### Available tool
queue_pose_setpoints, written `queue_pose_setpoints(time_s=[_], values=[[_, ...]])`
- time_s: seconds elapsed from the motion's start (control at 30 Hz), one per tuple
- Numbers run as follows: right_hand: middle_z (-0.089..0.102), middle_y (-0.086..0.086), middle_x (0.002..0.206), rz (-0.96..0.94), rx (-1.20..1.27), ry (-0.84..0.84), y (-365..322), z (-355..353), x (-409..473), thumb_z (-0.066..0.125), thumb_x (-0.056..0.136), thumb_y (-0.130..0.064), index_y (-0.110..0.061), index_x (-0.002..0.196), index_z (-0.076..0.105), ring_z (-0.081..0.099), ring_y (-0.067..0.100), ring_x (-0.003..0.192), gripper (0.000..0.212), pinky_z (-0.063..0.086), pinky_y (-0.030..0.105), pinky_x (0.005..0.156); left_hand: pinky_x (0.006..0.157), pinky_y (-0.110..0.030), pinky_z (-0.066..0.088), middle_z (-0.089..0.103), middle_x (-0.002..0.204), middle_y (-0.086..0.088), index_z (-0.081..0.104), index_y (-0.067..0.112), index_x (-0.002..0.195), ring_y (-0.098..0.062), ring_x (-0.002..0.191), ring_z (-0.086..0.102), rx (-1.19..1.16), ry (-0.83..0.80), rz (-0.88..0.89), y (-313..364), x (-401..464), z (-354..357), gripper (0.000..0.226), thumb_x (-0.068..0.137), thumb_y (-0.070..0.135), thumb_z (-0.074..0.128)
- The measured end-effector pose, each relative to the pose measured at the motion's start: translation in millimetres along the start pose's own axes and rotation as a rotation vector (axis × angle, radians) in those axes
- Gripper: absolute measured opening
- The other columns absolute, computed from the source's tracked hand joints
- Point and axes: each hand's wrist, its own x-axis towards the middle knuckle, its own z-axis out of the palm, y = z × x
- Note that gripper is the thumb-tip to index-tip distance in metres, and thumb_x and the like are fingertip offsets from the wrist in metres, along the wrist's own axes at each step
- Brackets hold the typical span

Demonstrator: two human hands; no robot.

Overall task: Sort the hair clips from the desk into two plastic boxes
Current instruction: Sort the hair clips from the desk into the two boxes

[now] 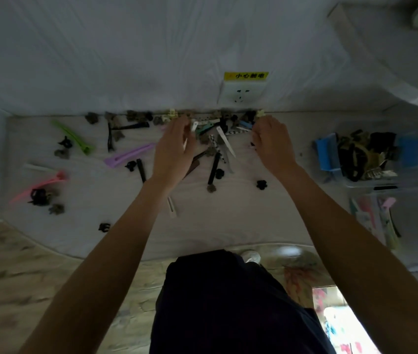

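Nearest the camera, the person's dark trousers (228, 302) stand at the front edge of the white desk (228, 226), and both bare forearms reach forward over it toward the wall socket (241, 94) at the back.

A small black claw clip (104, 227) lies near the front edge, well left of the socket. Farther in and far left, a pink duckbill clip (41, 185) lies beside another black claw clip (37, 196). To the right of the socket line, two clear plastic boxes sit one behind the other: the nearer box (374, 221) holds long pastel clips, and the farther box (366, 159), with blue latches, holds dark and mottled claw clips.

Mid-desk, a purple duckbill clip (130, 154) lies left of the left wrist, and a green duckbill clip (73, 137) farther left.

Just in front of the socket, the left hand (174, 146) has its fingers curled around a thin white clip (193, 127), gripping it. The right hand (271, 141) has its fingers curled, with a small cream claw clip (260, 113) at the fingertips; blur hides whether it truly pinches it. Between the hands lies a tangle of long clips, among them a checkered clip (216, 146) and a white pointed clip (225, 140). A row of mottled claw clips (136, 116) lines the wall left of the socket.
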Motion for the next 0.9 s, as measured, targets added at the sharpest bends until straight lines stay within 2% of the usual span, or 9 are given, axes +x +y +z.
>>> queue_pose_setpoints(time_s=[0.17, 0.33, 0.57, 0.63, 0.7, 0.73, 0.8, 0.83, 0.9], values=[[0.055, 0.024, 0.097, 0.116, 0.037, -0.066, 8, 2, -25, 0.04, 0.095, -0.007, 0.003, 0.102, 0.052, 0.048, 0.028, 0.08, 0.017, 0.028, 0.029, 0.065, 0.068, -0.03, 0.035, 0.056, 0.098, -0.017, 0.048, 0.002, 0.115, -0.03, 0.091, 0.053, 0.28, -0.189, -0.124, -28, -36, 1, 0.025, 0.094, 0.015, 0.044], [0.051, 0.025, 0.117, 0.165, -0.167, -0.182, 17, 16, -26, 0.049, 0.093, -0.019, 0.002, 0.119, 0.051, 0.047, 0.035, 0.108, 0.034, 0.037, 0.039, 0.086, 0.081, -0.037, 0.041, 0.056, 0.111, -0.015, 0.046, 0.004, 0.121, -0.032, 0.106, 0.046, 0.486, -0.347, -0.192, -26, -36, 1, 0.046, 0.087, 0.034, 0.059], [0.045, 0.025, 0.124, 0.166, -0.228, -0.294, 5, 14, -14, 0.042, 0.097, -0.02, 0.009, 0.109, 0.054, 0.043, 0.036, 0.111, 0.034, 0.038, 0.041, 0.084, 0.085, -0.039, 0.046, 0.057, 0.118, -0.012, 0.04, 0.012, 0.128, -0.029, 0.112, 0.051, 0.518, -0.365, -0.287, -21, -37, 9, 0.047, 0.088, 0.026, 0.06], [0.058, 0.025, 0.1, 0.182, -0.258, -0.379, 8, 14, -17, 0.063, 0.08, -0.004, 0.006, 0.084, 0.063, 0.053, 0.035, 0.095, 0.01, 0.044, 0.037, 0.075, 0.085, -0.038, 0.046, 0.056, 0.119, -0.013, 0.042, 0.011, 0.126, -0.029, 0.112, 0.052, 0.483, -0.353, -0.269, -22, -41, 8, 0.044, 0.087, 0.024, 0.059], [0.058, 0.015, 0.06, 0.241, -0.208, -0.432, 12, 14, -16, 0.081, 0.042, 0.01, -0.002, 0.049, 0.057, 0.057, 0.028, 0.063, 0.027, 0.047, 0.028, 0.059, 0.085, -0.038, 0.046, 0.056, 0.121, -0.013, 0.046, 0.012, 0.123, -0.029, 0.113, 0.052, 0.444, -0.341, -0.222, -20, -47, 6, 0.04, 0.088, 0.024, 0.058], [0.055, 0.014, 0.056, 0.247, -0.195, -0.375, 10, 12, -17, 0.08, 0.039, 0.014, -0.003, 0.047, 0.056, 0.055, 0.028, 0.058, 0.031, 0.046, 0.028, 0.056, 0.085, -0.038, 0.046, 0.056, 0.12, -0.013, 0.048, 0.011, 0.122, -0.029, 0.112, 0.052, 0.424, -0.328, -0.195, -19, -50, 4, 0.038, 0.088, 0.023, 0.058], [0.056, 0.016, 0.07, 0.198, -0.08, -0.238, -7, 2, -21, 0.065, 0.075, 0.006, 0.002, 0.075, 0.06, 0.051, 0.028, 0.067, 0.006, 0.04, 0.033, 0.058, 0.083, -0.039, 0.045, 0.059, 0.112, -0.014, 0.052, 0.009, 0.12, -0.031, 0.107, 0.053, 0.365, -0.261, -0.202, -19, -56, -2, 0.033, 0.09, 0.022, 0.056], [0.052, 0.012, 0.072, 0.202, -0.022, -0.164, -13, 1, -20, 0.051, 0.088, -0.003, 0.001, 0.089, 0.057, 0.047, 0.024, 0.067, 0.007, 0.036, 0.032, 0.057, 0.08, -0.039, 0.044, 0.06, 0.107, -0.015, 0.054, 0.008, 0.116, -0.032, 0.104, 0.053, 0.34, -0.202, -0.233, -21, -56, -6, 0.03, 0.091, 0.022, 0.054], [0.042, 0.001, 0.066, 0.225, 0.049, -0.138, -22, 7, -19, 0.039, 0.096, -0.011, -0.001, 0.099, 0.052, 0.044, 0.019, 0.064, 0.017, 0.037, 0.034, 0.056, 0.076, -0.04, 0.042, 0.06, 0.099, -0.017, 0.055, 0.005, 0.105, -0.035, 0.098, 0.054, 0.323, -0.106, -0.322, -29, -54, -11, 0.023, 0.091, 0.023, 0.049]])
